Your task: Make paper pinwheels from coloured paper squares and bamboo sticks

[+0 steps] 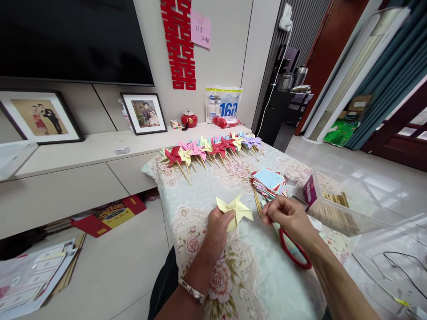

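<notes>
My left hand (218, 226) is closed on a folded yellow paper pinwheel (235, 210), holding it just above the floral tablecloth (200, 195). My right hand (287, 213) is pinched shut beside it, over thin wooden sticks (256, 202); what it pinches is too small to make out. A stack of coloured paper squares (269, 181) lies just beyond the right hand. A row of finished pinwheels on sticks (213, 150) lies along the table's far edge.
Red-handled scissors (293, 253) lie under my right wrist. A clear plastic box (347, 204) of sticks stands at the right, with a small round jar (292, 175) near the paper. A low cabinet (83, 164) with framed photos runs along the left.
</notes>
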`<state>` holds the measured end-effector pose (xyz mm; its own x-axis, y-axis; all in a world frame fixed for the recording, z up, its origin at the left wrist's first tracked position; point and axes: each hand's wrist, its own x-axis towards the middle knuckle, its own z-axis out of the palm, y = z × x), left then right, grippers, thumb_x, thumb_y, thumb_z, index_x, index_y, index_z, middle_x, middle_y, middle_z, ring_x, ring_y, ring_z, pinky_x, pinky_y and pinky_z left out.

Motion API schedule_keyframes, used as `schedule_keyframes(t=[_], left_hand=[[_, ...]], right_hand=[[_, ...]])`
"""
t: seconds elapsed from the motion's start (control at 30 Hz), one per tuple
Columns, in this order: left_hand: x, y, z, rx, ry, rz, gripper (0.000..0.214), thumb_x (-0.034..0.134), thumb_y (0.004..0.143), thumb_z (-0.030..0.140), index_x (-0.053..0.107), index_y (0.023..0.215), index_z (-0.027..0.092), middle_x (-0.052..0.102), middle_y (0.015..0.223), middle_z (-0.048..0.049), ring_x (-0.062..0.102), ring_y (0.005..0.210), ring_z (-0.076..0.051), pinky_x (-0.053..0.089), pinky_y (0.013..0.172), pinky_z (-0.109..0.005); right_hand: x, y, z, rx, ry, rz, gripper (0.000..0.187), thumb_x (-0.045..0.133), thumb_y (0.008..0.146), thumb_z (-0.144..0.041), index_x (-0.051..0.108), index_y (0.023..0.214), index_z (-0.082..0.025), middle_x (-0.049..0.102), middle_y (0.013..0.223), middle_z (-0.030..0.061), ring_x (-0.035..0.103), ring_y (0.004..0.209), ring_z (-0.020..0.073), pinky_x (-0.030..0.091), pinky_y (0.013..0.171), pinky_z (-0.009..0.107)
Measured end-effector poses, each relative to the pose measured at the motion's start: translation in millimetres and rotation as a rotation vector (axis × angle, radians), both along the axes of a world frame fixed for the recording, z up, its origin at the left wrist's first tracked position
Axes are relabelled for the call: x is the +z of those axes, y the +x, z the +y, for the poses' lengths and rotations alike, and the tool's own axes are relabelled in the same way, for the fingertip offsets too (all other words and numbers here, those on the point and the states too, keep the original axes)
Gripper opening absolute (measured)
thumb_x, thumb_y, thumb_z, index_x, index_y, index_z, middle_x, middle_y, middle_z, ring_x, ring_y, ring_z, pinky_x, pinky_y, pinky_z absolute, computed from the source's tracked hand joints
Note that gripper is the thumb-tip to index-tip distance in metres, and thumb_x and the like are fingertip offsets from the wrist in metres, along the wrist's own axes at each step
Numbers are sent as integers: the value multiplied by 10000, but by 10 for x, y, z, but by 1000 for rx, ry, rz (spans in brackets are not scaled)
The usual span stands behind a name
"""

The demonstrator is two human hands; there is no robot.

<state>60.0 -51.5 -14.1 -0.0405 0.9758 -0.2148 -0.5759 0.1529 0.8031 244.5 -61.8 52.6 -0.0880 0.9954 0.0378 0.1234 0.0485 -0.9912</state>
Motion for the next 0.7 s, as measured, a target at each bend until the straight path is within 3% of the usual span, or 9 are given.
schedule_keyframes(t=[0.13,0.23,0.43,0.57,0.7], left_hand=[[17,-17,-7,82,39,32,277,747,594,257,710,834,124,706,669,-13,629,632,-177,473,648,-272],[-6,-33,7,102,40,36,283,737,604,255,703,850,120,710,674,-14,622,618,-173,469,635,-271],[-80,-43,32,80,26,82,299,736,591,271,709,848,121,702,677,-15,596,594,-165,456,602,-264],[-102,-37,45,97,13,102,259,727,592,278,705,802,128,676,634,-1,571,568,-150,447,586,-256],[-124,-22,72,123,-20,118,267,727,566,281,705,784,129,671,627,-1,567,555,-149,440,571,-255]], right_hand=[[40,-346,189,63,-42,210,234,794,692,-324,606,672,-186,675,610,-1,612,514,128,460,523,241],[-54,-467,243,91,-65,271,298,819,720,-404,625,711,-179,659,551,-7,585,504,117,442,531,228],[-352,-492,220,118,-147,420,365,858,708,-467,652,729,-166,633,572,-31,541,468,81,386,482,192],[-397,-475,227,81,-199,526,358,896,666,-436,667,708,-164,660,632,-26,528,437,60,415,448,183],[-396,-436,245,78,-180,558,320,914,652,-387,705,776,-178,700,730,-8,595,524,74,520,533,199]])
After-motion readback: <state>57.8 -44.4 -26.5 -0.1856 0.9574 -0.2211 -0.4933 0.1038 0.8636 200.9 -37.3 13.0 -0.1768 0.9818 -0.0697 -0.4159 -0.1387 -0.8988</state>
